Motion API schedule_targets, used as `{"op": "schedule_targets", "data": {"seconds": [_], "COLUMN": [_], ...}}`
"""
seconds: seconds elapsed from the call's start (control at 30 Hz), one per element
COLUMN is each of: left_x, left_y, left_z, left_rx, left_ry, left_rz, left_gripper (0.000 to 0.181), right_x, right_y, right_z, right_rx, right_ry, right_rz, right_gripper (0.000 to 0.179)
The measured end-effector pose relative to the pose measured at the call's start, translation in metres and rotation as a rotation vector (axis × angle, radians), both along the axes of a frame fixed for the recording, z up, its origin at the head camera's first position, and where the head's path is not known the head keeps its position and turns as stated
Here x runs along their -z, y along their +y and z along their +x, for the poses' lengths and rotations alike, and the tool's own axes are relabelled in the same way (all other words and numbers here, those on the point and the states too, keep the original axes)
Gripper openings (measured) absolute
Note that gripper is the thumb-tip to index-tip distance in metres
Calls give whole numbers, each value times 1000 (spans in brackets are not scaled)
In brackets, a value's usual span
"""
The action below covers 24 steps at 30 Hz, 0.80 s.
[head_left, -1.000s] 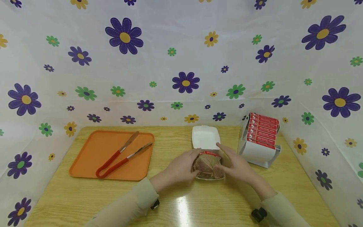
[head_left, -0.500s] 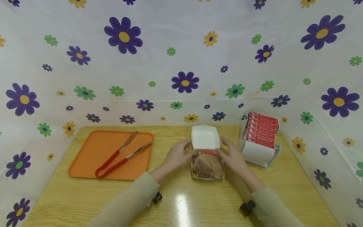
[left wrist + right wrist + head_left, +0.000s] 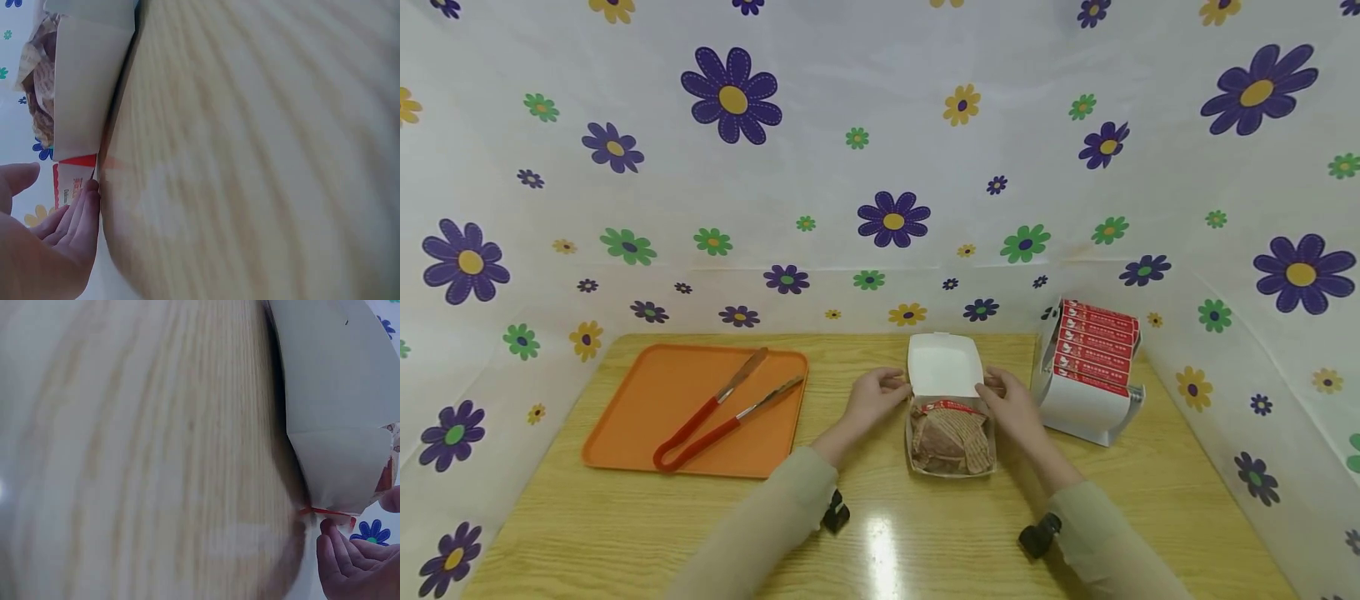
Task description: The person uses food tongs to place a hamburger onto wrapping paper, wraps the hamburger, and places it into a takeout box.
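An open burger box, its white lid folded back flat toward the wall, stands on the table. In its base lies a burger in printed brown paper. My left hand is at the left side of the lid near the hinge, thumb apart from extended fingers. On the opposite side my right hand is at the lid's edge, thumb over its corner. In the left wrist view, the left fingertips lie low by the red-printed lid. The right fingertips come right up to the lid in the right wrist view.
To the left, an orange tray bears red-handled tongs. A white holder with a stack of red-and-white folded cartons stands right of the box. A flowered cloth hangs behind and at both sides.
Both hands have drawn back from around the burger to the two sides of the box lid, uncovering the wrapped burger. The box stays in place.
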State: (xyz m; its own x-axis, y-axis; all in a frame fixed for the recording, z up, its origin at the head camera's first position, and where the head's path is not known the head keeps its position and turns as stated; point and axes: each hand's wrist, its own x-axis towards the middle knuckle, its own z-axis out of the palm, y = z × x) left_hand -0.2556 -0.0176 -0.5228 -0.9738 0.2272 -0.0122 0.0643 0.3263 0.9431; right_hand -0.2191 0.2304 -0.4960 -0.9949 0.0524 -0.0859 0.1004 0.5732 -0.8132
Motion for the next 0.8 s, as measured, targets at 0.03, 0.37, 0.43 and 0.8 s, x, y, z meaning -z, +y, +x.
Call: {"op": "schedule_targets", "data": {"seconds": [0.03, 0.37, 0.43, 0.8], "left_x": [0, 8, 9, 0], "left_y": [2, 10, 9, 0], "left_z": [0, -5, -6, -2], "left_rx": [0, -42, -50, -85], "left_ry": [-8, -58, -58, -24], "left_rz": [16, 29, 37, 97], "left_gripper": [41, 38, 38, 34], "right_x": [1, 9, 8, 7], "right_y": [0, -1, -1, -6], "right_z": [0, -7, -8, -10], "right_rx": [6, 33, 27, 28], "right_ry": [-6, -28, -19, 25], "right_rz": [-1, -51, -62, -134], "right_gripper": [56, 44, 44, 40]}}
